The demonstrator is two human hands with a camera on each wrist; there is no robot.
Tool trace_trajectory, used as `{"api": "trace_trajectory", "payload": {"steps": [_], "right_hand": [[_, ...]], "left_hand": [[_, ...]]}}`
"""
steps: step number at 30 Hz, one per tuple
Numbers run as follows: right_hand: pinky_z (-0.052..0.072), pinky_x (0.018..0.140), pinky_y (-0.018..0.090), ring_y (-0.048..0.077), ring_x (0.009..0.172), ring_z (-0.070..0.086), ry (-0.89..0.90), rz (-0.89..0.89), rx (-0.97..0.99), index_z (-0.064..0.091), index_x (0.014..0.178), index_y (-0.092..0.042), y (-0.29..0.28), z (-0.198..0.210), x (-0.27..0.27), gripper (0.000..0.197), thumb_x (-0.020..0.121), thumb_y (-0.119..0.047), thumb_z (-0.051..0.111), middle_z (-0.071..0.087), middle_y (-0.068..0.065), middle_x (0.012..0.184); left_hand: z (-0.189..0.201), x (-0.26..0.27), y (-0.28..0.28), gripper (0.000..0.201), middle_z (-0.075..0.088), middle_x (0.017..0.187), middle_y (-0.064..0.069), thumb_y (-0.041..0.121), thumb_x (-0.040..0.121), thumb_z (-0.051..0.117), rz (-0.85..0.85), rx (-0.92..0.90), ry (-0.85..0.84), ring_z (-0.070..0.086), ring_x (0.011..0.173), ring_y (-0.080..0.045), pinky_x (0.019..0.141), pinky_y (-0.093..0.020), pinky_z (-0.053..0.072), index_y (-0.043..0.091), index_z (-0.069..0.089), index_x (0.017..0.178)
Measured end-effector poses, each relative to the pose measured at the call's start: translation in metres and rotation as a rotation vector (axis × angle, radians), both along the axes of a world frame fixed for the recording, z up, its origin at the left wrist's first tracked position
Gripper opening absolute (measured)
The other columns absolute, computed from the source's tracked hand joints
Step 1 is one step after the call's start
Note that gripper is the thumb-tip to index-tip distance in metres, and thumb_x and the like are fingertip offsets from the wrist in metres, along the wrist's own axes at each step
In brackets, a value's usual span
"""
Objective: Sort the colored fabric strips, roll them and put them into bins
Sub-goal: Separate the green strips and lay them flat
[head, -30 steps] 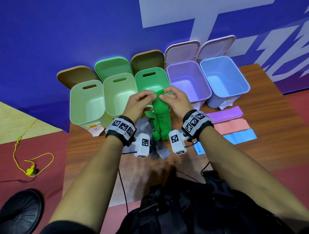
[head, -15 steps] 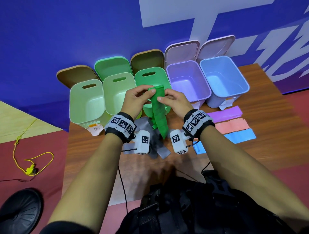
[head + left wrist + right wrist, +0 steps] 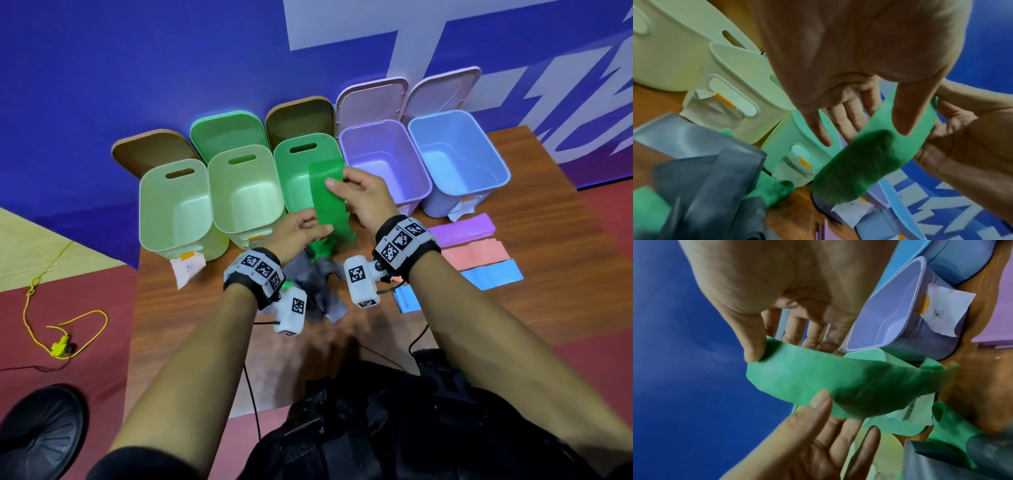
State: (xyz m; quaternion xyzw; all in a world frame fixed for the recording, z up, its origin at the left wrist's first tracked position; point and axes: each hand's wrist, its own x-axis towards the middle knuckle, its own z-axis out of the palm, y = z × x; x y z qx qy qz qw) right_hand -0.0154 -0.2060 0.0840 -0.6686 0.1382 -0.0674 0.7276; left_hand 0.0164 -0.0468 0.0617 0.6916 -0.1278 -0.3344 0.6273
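Note:
A green fabric strip (image 3: 328, 202) hangs upright in front of the green bin (image 3: 301, 161). My right hand (image 3: 334, 183) pinches its top end between thumb and fingers (image 3: 754, 350). Lower down, my left hand (image 3: 318, 228) pinches its left edge, thumb (image 3: 902, 120) on the front and fingers behind. The strip's lower part (image 3: 320, 251) trails onto the table beside a crumpled grey strip (image 3: 308, 284). In the right wrist view the strip (image 3: 818, 381) curves between both hands.
Two pale green bins (image 3: 171, 205) (image 3: 243, 192) stand left of the green one, a purple bin (image 3: 383, 164) and a blue bin (image 3: 455, 154) to its right, all with open lids. Purple (image 3: 460, 229), pink (image 3: 474, 255) and blue (image 3: 493, 279) strips lie flat at right.
Both hands held the strip's top together; now my left hand has slid down its edge while the right keeps the top, and the strip hangs flatter and straighter.

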Motion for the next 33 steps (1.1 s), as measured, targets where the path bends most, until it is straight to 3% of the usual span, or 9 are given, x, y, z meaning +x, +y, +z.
{"api": "trace_trajectory", "payload": {"steps": [3,7,9,12,16,21,24,27,33], "right_hand": [[0.053,0.092,0.061,0.044,0.097,0.067,0.011,-0.011,0.041,0.064,0.115,0.001,0.004,0.011,-0.011,0.05,0.082,-0.035,0.076,0.063,0.036,0.111],[0.057,0.092,0.044,0.023,0.096,0.071,-0.021,-0.025,0.119,0.067,0.116,-0.016,0.0,0.011,-0.011,0.024,0.093,-0.009,0.065,0.075,0.012,0.103],[0.057,0.09,0.042,0.022,0.093,0.072,-0.031,-0.035,0.124,0.067,0.112,-0.022,-0.004,0.009,-0.01,0.026,0.094,-0.004,0.063,0.077,0.005,0.098],[0.057,0.089,0.048,0.029,0.095,0.07,-0.026,-0.078,0.139,0.066,0.111,-0.022,-0.006,0.005,-0.01,0.025,0.092,-0.005,0.063,0.074,0.012,0.101],[0.059,0.067,0.032,0.026,0.082,0.07,0.039,-0.168,0.14,0.064,0.103,-0.02,-0.011,-0.007,-0.014,0.022,0.091,-0.002,0.062,0.073,0.014,0.096],[0.053,0.083,0.046,0.027,0.08,0.067,0.183,-0.248,0.164,0.065,0.089,-0.014,-0.016,-0.04,-0.026,0.015,0.082,-0.001,0.066,0.073,0.005,0.08],[0.052,0.082,0.046,0.029,0.081,0.065,0.254,-0.3,0.185,0.067,0.082,-0.013,-0.017,-0.055,-0.035,0.011,0.075,-0.006,0.069,0.07,0.009,0.079],[0.053,0.073,0.039,0.024,0.074,0.065,0.306,-0.33,0.149,0.063,0.086,-0.012,-0.02,-0.068,-0.042,0.018,0.08,0.003,0.069,0.068,0.01,0.08],[0.055,0.069,0.037,0.027,0.08,0.064,0.392,-0.292,0.132,0.062,0.086,-0.013,-0.017,-0.081,-0.052,0.023,0.075,0.006,0.068,0.065,0.011,0.082]], "left_hand": [[-0.008,-0.003,-0.002,0.033,0.071,0.112,-0.012,-0.009,0.09,0.061,-0.015,-0.035,0.032,0.07,0.097,-0.013,0.096,-0.028,0.052,0.004,0.062,0.12],[-0.014,-0.006,0.003,0.036,0.076,0.1,0.0,-0.009,0.091,0.058,-0.042,-0.062,0.084,0.071,0.094,-0.015,0.089,-0.027,0.055,0.001,0.058,0.125],[-0.016,-0.007,0.007,0.034,0.076,0.1,-0.002,-0.007,0.092,0.058,-0.02,-0.071,0.108,0.072,0.093,-0.016,0.087,-0.027,0.056,0.002,0.06,0.125],[-0.022,-0.011,0.012,0.02,0.076,0.098,-0.004,0.003,0.095,0.059,-0.031,-0.048,0.129,0.072,0.088,-0.017,0.087,-0.031,0.058,0.007,0.067,0.113],[-0.036,-0.021,0.022,0.017,0.075,0.082,-0.003,0.02,0.098,0.058,-0.05,0.102,0.136,0.069,0.071,-0.014,0.076,-0.031,0.057,0.009,0.071,0.095],[-0.056,-0.028,0.034,0.029,0.076,0.089,-0.008,0.033,0.088,0.069,-0.146,0.232,0.188,0.07,0.082,-0.021,0.084,-0.037,0.056,0.006,0.074,0.096],[-0.065,-0.034,0.042,0.029,0.074,0.104,-0.011,0.016,0.086,0.074,-0.214,0.305,0.23,0.069,0.093,-0.022,0.091,-0.037,0.056,0.003,0.07,0.112],[-0.079,-0.037,0.051,0.024,0.075,0.096,-0.002,0.0,0.086,0.071,-0.241,0.34,0.275,0.068,0.094,-0.023,0.093,-0.04,0.055,0.011,0.069,0.108],[-0.089,-0.037,0.065,0.018,0.068,0.085,0.006,0.002,0.088,0.069,-0.308,0.466,0.161,0.063,0.078,-0.009,0.069,-0.019,0.048,0.015,0.066,0.099]]}}
